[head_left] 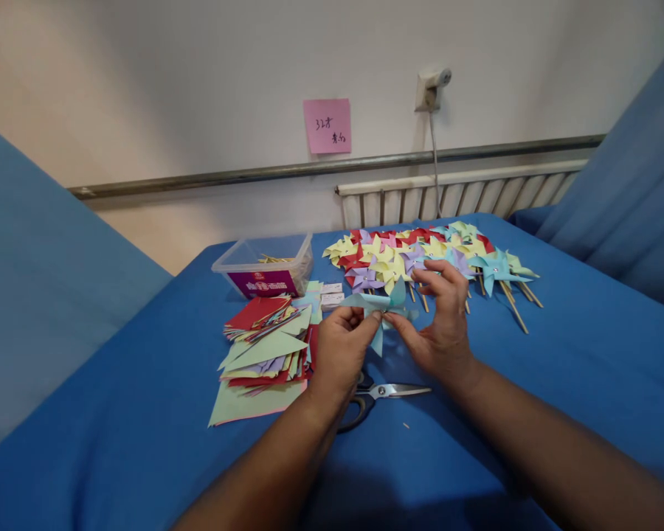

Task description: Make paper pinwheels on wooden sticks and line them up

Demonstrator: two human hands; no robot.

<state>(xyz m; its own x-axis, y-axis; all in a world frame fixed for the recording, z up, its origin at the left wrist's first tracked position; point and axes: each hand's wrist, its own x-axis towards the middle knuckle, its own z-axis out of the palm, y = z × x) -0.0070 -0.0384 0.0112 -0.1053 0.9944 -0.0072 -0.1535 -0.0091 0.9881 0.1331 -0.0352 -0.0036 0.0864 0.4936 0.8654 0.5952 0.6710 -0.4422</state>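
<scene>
Both hands meet over the middle of the blue-covered table (558, 354), sharing 1 light blue paper pinwheel (381, 308). The left hand (340, 352) has its fingers curled, with thumb and forefinger pinched on the pinwheel's left blade. The right hand (441, 324) grips the pinwheel from the right side, thumb and forefinger closed at its centre and the other fingers arched above it. The pinwheel is lifted just off the cloth, between the 2 hands and in front of the pile of finished ones.

That heap of finished pinwheels (420, 254), in yellow, red, purple, pink, green and light blue, lies along the far edge of the table, its wooden sticks pointing toward the person. At the left of the hands sits a loose stack of cut paper squares (265, 343) in red, green, yellow and purple, touching or nearly touching the left hand. Behind the stack, near the far left corner, stands a clear plastic box (265, 265) with a purple label and a few sticks inside. 2 small white boxes (332, 293) lie between it and the hands.

A pair of scissors (384, 392) rests on the cloth just below the wrists, blades pointing right, handles partly hidden by the left wrist. On the wall behind hangs a pink note (327, 125)
</scene>
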